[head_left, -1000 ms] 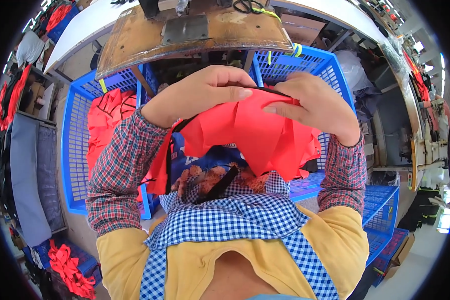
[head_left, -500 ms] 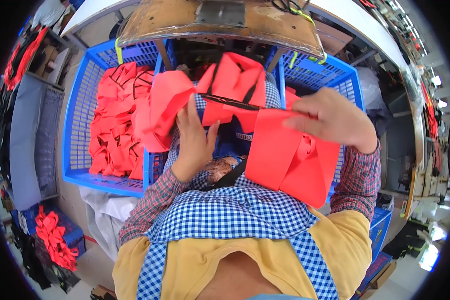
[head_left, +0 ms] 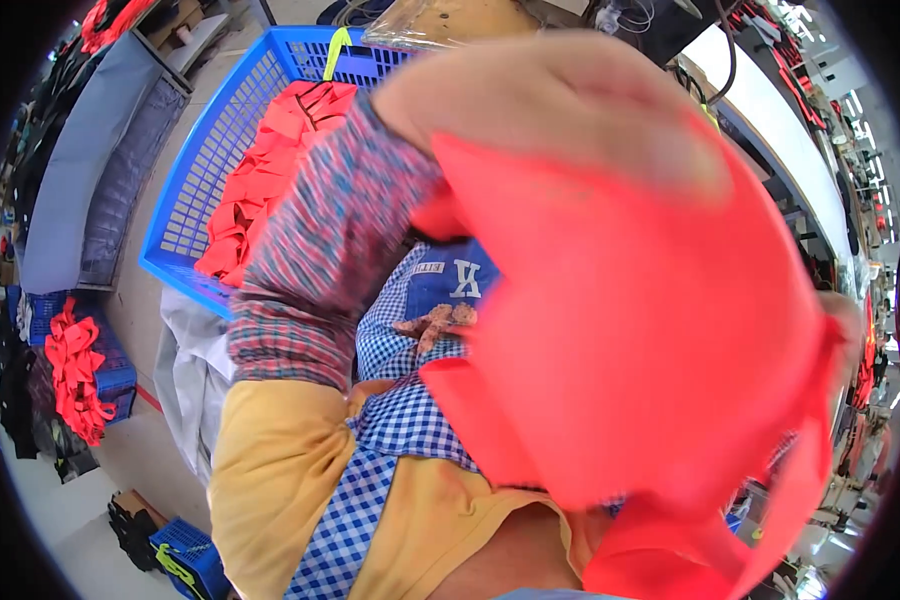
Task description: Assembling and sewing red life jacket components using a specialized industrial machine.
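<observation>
A coral-red cloth piece [head_left: 650,330] is held up close in front of me, smeared by motion and covering much of the view. My left hand [head_left: 570,115] lies across its upper edge, fingers closed on the cloth, though blurred. At the cloth's right edge my right hand [head_left: 846,325] shows only in part, closed on the fabric. A loose strip of the same cloth hangs below on the right. My blue-and-white checked apron [head_left: 410,430] shows beneath the cloth.
A blue plastic basket [head_left: 175,190] at the left holds a heap of red cloth pieces [head_left: 255,190] with dark trim. Behind it is a wooden board [head_left: 455,20]. More red cloth [head_left: 78,370] lies on a blue crate at the far left. A white table [head_left: 760,110] runs along the right.
Both hands have lifted the red cloth from the lap area up toward me. My left hand has risen across to its top edge. The view has turned, with the basket partly covered.
</observation>
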